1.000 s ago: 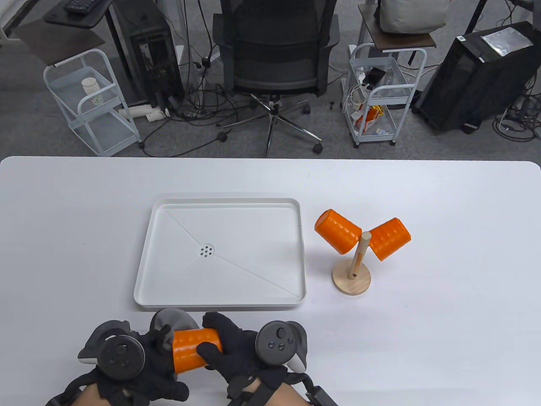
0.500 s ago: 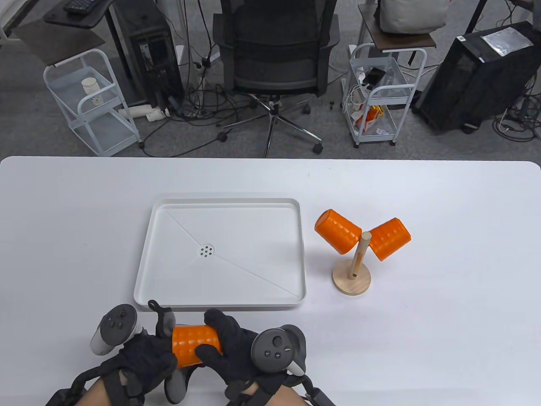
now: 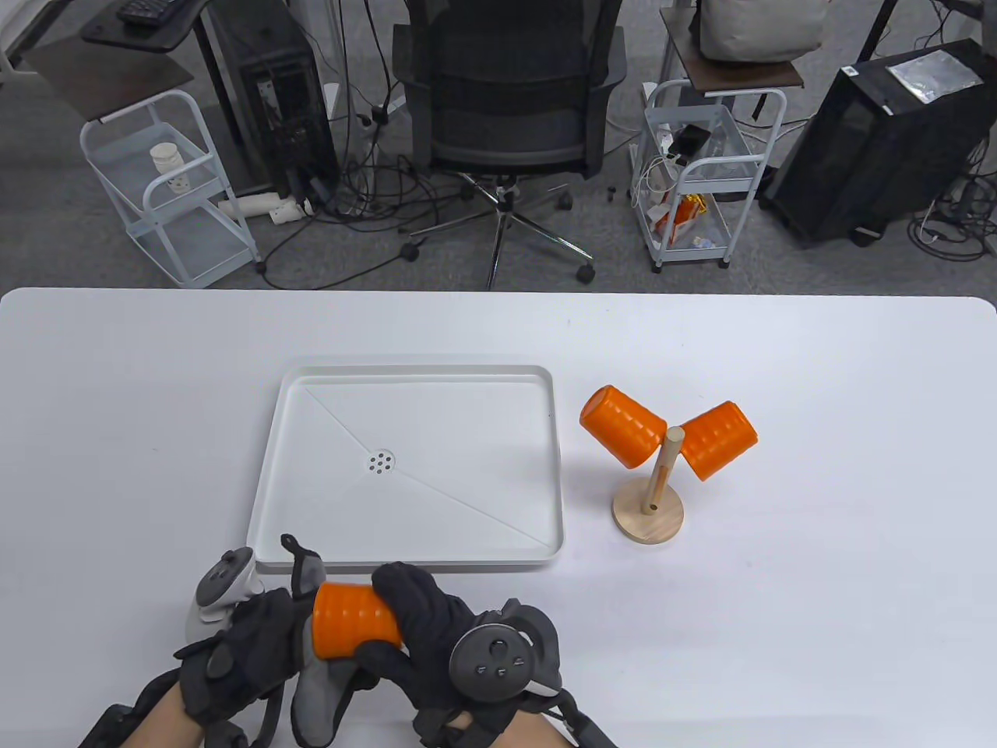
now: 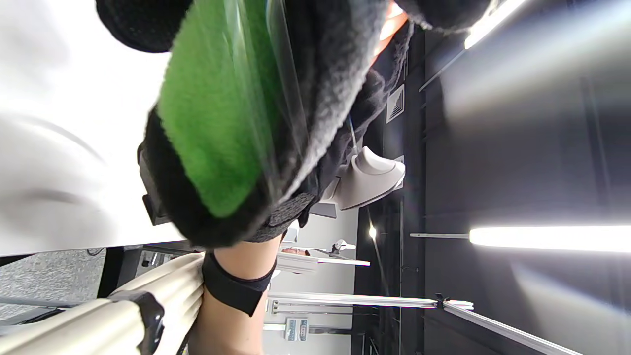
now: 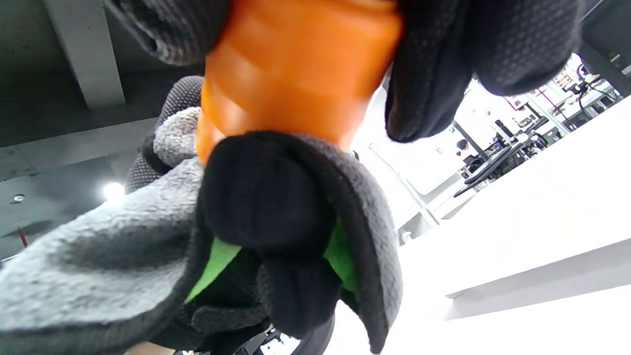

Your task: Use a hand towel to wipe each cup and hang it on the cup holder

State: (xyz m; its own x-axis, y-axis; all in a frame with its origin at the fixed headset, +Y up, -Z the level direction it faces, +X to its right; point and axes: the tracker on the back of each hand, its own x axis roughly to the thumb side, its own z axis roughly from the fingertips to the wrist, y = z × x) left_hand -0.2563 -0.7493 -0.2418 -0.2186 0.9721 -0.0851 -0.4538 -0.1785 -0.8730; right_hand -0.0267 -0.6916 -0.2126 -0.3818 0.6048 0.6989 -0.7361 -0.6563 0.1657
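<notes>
Cup in hand: an orange cup was lying sideways between both hands, just off the near edge of the tray, low over the worktop.
Right hand: the right hand had fingers and thumb wrapped round the cup's body, properly gripping it.
Left hand: the left hand was at the cup's open end with the grey towel bunched in it; the right wrist view showed a gloved finger with towel poked into the cup's mouth. So it was gripping the towel.
Towel: grey outside, green on the other face, part of it hanging down below the cup.
Tray: a white tray with a small drain in the middle, nothing in it.
Cup holder: a wooden cup holder stood right of the tray, with two more orange cups hung on it, one sticking out left and one right.
</notes>
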